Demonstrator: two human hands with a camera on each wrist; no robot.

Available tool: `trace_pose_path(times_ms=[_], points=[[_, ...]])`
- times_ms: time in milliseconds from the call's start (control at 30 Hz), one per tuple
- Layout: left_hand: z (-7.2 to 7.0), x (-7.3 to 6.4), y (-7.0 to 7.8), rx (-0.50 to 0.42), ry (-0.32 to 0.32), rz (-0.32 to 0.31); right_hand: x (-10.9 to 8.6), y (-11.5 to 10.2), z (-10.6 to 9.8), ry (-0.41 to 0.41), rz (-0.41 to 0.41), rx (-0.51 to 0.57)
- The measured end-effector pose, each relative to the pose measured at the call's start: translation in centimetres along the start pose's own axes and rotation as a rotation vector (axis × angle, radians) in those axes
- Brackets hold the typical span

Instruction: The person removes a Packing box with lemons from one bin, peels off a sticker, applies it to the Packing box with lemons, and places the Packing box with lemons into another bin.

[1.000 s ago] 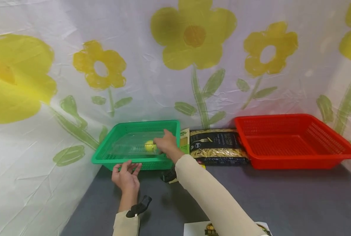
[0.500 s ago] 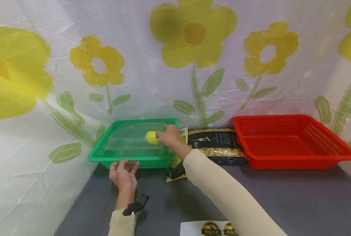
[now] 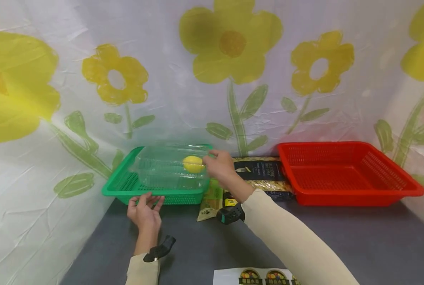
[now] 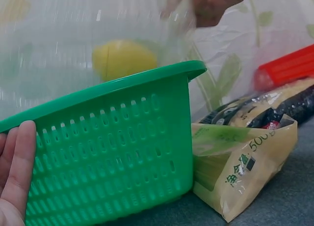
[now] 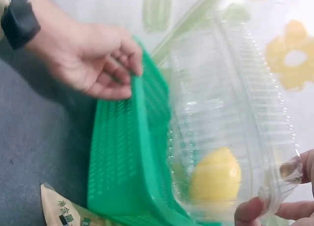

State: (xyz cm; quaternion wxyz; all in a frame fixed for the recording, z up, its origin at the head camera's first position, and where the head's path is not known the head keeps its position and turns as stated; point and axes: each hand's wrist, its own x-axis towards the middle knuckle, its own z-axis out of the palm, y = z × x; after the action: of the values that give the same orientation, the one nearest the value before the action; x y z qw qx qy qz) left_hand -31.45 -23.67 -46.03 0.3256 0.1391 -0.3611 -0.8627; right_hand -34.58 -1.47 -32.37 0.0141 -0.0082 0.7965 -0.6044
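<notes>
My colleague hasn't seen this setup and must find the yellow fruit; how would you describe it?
Find the green basket, left of the red basket. Over it, the right hand grips a clear plastic container; the yellow fruit lies inside, near that hand. Unlike the flat yellow flowers printed behind, it is a plain oval.

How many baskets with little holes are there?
2. The green plastic basket is on the left, with the left hand at its rim. The red plastic basket is on the right, beside the pasta bag. No others show.
</notes>
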Motion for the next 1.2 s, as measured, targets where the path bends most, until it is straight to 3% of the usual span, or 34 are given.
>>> trace_pose_path(times_ms=[367, 800, 1200], points=[[0.1, 0.0, 0.0, -0.02, -0.015, 0.006, -2.4, 0.5, -5.9, 0.088, -0.058, 0.053], [0.0, -0.3, 0.1, -0.016, -0.029, 0.013, -5.5, 2.7, -12.3, 0.092, -0.094, 0.187], [-0.1, -0.5, 0.1, -0.016, -0.026, -0.009, -8.9, 4.7, -15.8, 0.083, -0.066, 0.086]])
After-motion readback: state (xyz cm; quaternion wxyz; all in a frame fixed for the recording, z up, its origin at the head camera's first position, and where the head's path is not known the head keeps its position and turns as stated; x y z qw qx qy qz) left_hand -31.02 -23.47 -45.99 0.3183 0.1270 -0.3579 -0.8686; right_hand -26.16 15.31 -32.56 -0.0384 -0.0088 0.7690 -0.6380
